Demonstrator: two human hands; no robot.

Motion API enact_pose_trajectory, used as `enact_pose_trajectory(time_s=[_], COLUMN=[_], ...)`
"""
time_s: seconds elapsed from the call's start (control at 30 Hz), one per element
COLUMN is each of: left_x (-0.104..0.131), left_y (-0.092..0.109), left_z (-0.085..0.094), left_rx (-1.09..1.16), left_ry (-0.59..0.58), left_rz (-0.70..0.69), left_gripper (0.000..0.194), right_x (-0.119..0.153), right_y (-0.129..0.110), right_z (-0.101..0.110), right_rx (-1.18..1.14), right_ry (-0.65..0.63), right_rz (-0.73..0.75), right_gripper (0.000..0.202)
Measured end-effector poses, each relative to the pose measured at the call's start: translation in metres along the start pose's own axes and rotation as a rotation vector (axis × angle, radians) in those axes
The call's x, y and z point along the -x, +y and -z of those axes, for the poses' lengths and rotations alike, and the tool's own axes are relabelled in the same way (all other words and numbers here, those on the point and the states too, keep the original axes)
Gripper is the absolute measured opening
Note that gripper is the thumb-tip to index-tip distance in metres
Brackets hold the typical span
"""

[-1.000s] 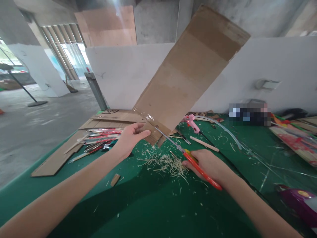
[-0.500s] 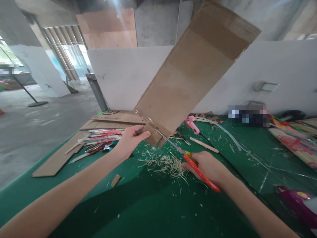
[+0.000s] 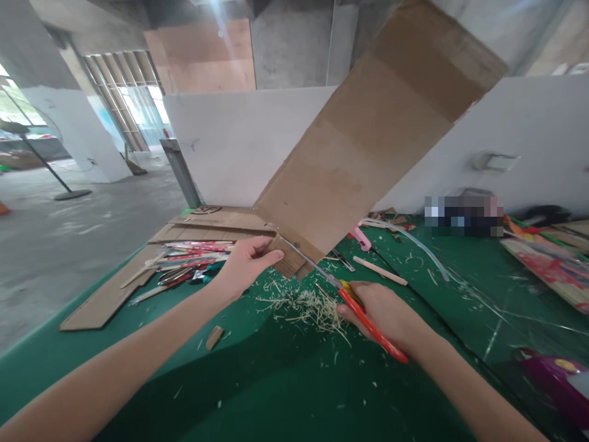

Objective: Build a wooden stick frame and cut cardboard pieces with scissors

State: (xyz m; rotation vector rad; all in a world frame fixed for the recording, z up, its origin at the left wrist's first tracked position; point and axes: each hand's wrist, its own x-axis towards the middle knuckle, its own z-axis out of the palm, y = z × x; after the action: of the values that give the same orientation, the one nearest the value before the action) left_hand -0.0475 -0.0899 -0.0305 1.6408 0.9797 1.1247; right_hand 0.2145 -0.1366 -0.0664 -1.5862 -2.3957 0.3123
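My left hand point(image 3: 251, 264) pinches the lower edge of a long brown cardboard piece point(image 3: 350, 141), thumb in front. The cardboard slants up to the right, raised over the table. My right hand point(image 3: 380, 313) is closed around scissors point(image 3: 368, 319) with red and yellow handles. Their blades lie along the cardboard's lower end, beside my left thumb, and look nearly closed there. Below the cut edge, a small cardboard flap hangs down. Wood shavings point(image 3: 317, 310) lie in a pile on the green table under the scissors.
On the left, cardboard sheets point(image 3: 108, 288) and several packaged tools point(image 3: 193, 255) lie on the green table point(image 3: 276, 399). A pink glue gun point(image 3: 362, 238) is partly hidden behind the cardboard. To its right are a wooden stick point(image 3: 380, 270) and a clear tube point(image 3: 414, 242). A purple object point(image 3: 559, 380) sits at right.
The cardboard has tilted further to the right and covers more of the glue gun. The scissor blades have closed further along the cut. My left hand has shifted slightly right.
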Motion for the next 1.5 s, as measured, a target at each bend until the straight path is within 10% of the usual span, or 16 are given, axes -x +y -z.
enact_pose_trajectory(time_s=[1.1, 1.5], left_x=[0.005, 0.001], left_y=[0.006, -0.024], left_z=[0.001, 0.011], left_rx=[-0.054, 0.149], left_ry=[0.003, 0.225], left_rz=[-0.041, -0.040], left_gripper=[0.032, 0.026], right_x=[-0.002, -0.057], right_y=[-0.020, -0.017], right_z=[0.000, 0.043], right_rx=[-0.023, 0.171], right_ry=[0.028, -0.085], right_rz=[0.007, 0.087], right_gripper=[0.041, 0.054])
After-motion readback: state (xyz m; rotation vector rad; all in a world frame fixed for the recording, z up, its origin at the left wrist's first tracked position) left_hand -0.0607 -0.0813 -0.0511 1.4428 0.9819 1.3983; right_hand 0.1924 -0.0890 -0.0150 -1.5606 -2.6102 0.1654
